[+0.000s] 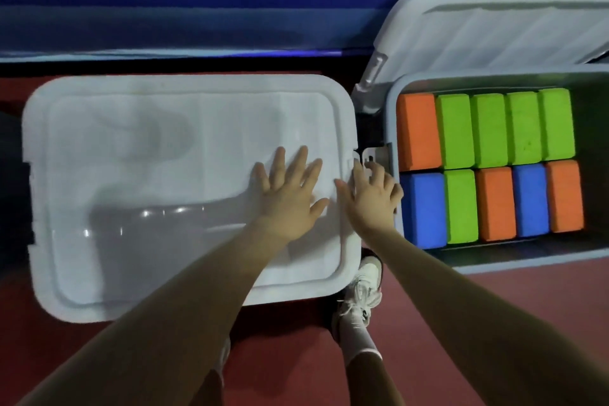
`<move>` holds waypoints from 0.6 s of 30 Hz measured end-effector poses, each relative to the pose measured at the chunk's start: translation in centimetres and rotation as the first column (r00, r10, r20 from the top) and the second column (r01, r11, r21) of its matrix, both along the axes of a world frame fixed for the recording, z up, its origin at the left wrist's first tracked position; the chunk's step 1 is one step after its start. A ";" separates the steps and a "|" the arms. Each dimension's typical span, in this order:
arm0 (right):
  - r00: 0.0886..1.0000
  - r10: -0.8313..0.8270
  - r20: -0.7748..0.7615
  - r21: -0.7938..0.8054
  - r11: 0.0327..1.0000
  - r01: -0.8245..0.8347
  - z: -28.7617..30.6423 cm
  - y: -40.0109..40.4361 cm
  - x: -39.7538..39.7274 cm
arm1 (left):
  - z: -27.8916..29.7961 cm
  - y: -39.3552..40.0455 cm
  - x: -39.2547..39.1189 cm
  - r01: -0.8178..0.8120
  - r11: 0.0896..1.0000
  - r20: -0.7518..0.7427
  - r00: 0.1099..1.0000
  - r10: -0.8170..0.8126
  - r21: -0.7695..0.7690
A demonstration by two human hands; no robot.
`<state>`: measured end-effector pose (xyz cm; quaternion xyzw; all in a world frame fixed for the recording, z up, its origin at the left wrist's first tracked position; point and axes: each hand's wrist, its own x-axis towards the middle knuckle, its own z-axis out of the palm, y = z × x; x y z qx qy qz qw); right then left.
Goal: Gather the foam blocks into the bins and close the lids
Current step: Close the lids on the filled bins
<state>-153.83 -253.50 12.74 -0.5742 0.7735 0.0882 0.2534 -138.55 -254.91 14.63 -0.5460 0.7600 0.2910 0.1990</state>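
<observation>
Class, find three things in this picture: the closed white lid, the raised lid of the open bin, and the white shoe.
closed white lid (148,175), head view, its flat top.
raised lid (494,33), head view, its inner face.
white shoe (362,293), head view, its laces.

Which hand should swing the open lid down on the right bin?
Right, probably. The right hand sits at the closed lid's right edge, beside the right bin and nearest its open lid. The left hand lies flat on the closed lid, farther off.

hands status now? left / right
Left hand: open, flat on closed lid.
Right hand: fingers curled at the lid's latch; grip unclear.
</observation>
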 end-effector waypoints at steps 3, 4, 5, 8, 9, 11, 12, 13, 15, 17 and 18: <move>0.999 -0.011 0.053 -0.031 0.999 0.013 0.0 0.3 0.9 | -0.2 0.3 1.3 0.019 0.999 0.079 0.997 -0.017 -0.025; 0.998 -0.019 0.067 -0.036 0.999 0.021 -0.1 0.3 0.9 | -0.2 0.2 1.7 0.023 0.999 0.096 0.995 -0.021 -0.024; 0.996 -0.024 0.086 -0.046 0.999 0.028 -0.3 0.3 0.7 | -0.2 0.0 1.8 0.017 1.000 0.100 0.995 -0.014 -0.025; 0.990 -0.022 0.140 -0.115 0.993 0.038 -1.1 0.4 -0.7 | -0.2 -0.2 0.8 -0.027 0.998 0.062 0.998 0.031 -0.059; 0.988 -0.014 0.151 -0.128 0.991 0.034 -1.4 0.3 -1.1 | -0.3 -0.1 0.2 -0.045 0.997 0.051 0.998 0.048 -0.070; 0.985 0.053 0.162 -0.145 0.989 -0.030 -1.7 -0.2 -2.0 | -0.6 0.0 -0.7 -0.089 0.993 0.032 0.995 0.092 -0.079; 0.981 0.108 0.159 -0.150 0.985 -0.084 -2.0 -0.5 -2.4 | -0.9 0.0 -1.0 -0.109 0.991 0.028 0.993 0.111 -0.080; 0.975 0.164 0.150 -0.153 0.978 -0.141 -2.2 -0.9 -2.8 | -1.1 0.0 -1.3 -0.120 0.990 0.031 0.992 0.123 -0.077; 0.959 0.255 0.127 -0.128 0.962 -0.239 -2.6 -1.9 -3.5 | -1.4 -0.1 -1.6 -0.121 0.991 0.055 0.991 0.124 -0.053; 0.945 0.310 0.100 -0.081 0.950 -0.303 -3.0 -2.5 -3.8 | -1.5 -0.4 -1.9 -0.106 0.994 0.088 0.990 0.108 -0.029; 0.938 0.335 0.086 -0.062 0.942 -0.331 -3.2 -2.7 -3.9 | -1.5 -0.6 -2.1 -0.102 0.995 0.102 0.989 0.103 -0.021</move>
